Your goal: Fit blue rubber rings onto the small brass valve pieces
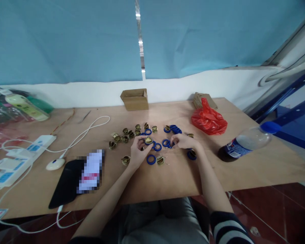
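My left hand pinches a round brass-coloured fitting between thumb and fingers, just above the table. Blue rings lie close around it, among them one by the thumb and another nearer me. My right hand is closed at the fingertips on a blue ring, mostly hidden by the fingers. Beside it lies a second blue ring. Several more brass fittings are scattered left of my left hand. Behind my right hand a row of blue rings overlaps.
An open cardboard box stands at the back. To the right are a red plastic bag and a tilted cola bottle. A phone, a black tablet-like slab, a power strip and white cables occupy the left.
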A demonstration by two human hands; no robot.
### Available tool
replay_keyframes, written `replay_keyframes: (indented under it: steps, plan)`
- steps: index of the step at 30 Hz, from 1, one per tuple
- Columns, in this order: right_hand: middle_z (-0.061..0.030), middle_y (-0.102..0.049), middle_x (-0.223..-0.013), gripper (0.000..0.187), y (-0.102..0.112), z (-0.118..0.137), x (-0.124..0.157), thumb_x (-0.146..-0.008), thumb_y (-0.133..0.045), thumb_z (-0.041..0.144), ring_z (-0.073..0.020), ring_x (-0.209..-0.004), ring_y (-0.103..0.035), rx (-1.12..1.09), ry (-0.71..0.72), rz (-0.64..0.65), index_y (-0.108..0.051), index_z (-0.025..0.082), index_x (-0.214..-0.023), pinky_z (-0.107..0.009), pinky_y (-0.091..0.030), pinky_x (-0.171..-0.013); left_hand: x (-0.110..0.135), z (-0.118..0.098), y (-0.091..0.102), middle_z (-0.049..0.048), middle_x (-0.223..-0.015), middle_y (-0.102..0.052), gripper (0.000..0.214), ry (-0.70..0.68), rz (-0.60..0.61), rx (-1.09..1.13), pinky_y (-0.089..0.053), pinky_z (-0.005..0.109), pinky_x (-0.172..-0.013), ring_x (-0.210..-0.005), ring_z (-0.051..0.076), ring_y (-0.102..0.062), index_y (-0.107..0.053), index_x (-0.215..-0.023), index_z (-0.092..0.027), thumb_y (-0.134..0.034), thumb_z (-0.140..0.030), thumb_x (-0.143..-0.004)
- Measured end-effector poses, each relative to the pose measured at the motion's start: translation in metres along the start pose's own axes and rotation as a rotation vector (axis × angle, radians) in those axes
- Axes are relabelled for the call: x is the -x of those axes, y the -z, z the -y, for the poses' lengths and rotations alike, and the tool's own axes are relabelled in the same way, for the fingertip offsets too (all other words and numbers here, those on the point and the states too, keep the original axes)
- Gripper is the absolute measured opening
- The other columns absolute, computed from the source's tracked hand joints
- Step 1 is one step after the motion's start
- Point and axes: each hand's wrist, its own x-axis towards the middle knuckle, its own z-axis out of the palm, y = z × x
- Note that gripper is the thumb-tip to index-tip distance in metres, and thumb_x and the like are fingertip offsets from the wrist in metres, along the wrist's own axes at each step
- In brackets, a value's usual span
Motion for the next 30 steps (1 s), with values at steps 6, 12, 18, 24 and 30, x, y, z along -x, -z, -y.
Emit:
replay_keyframes:
  steps: [6,12,18,24,30]
  plan:
    - [-0.0010,-0.071,-0.078,0.015,-0.003,0.012,-0.003,-0.075,-0.078,0.025,-0.0147,-0.069,-0.060,0.227,-0.023,0.001,-0.076,0.018,-0.088,-0.024,-0.033,-0.059,-0.001,0.005,0.002,0.0069,-0.105,-0.069,0.041,-0.018,-0.003,0.001,-0.060,0.031,-0.083,-0.096,0.018,-0.072,-0.058,-0.106,-0.020,-0.081,-0.028,-0.073]
    - [-0.0007,-0.072,-0.076,0.009,-0.003,0.016,-0.001,-0.076,-0.077,0.023,-0.0156,-0.069,-0.063,0.211,-0.034,-0.040,-0.076,0.019,-0.084,-0.024,-0.036,-0.060,-0.001,0.005,0.002,0.0069,-0.106,-0.069,0.040,-0.010,0.003,0.002,-0.060,0.031,-0.085,-0.096,0.018,-0.072,-0.059,-0.106,-0.020,-0.081,-0.028,-0.074]
    - [-0.0027,-0.073,-0.075,0.005,-0.004,0.015,-0.003,-0.074,-0.076,0.018,-0.0176,-0.071,-0.066,0.176,-0.065,-0.055,-0.074,0.018,-0.079,-0.024,-0.039,-0.060,0.000,0.004,0.001,0.0070,-0.106,-0.070,0.039,-0.011,0.016,-0.013,-0.060,0.032,-0.086,-0.097,0.018,-0.072,-0.059,-0.107,-0.020,-0.080,-0.027,-0.075]
    - [-0.0032,-0.074,-0.077,0.006,-0.008,0.011,-0.005,-0.073,-0.074,0.016,-0.0181,-0.071,-0.066,0.163,-0.055,-0.051,-0.072,0.018,-0.078,-0.024,-0.039,-0.059,0.000,0.005,0.001,0.0078,-0.107,-0.070,0.039,-0.025,0.012,-0.025,-0.061,0.032,-0.086,-0.098,0.019,-0.072,-0.059,-0.106,-0.020,-0.080,-0.028,-0.075]
    - [-0.0036,-0.073,-0.079,0.009,-0.010,0.007,-0.007,-0.073,-0.075,0.017,-0.0178,-0.072,-0.065,0.153,-0.024,-0.061,-0.069,0.017,-0.079,-0.024,-0.038,-0.059,0.000,0.005,0.001,0.0082,-0.108,-0.070,0.040,-0.018,0.016,-0.024,-0.061,0.032,-0.086,-0.098,0.019,-0.072,-0.059,-0.107,-0.019,-0.080,-0.027,-0.075]
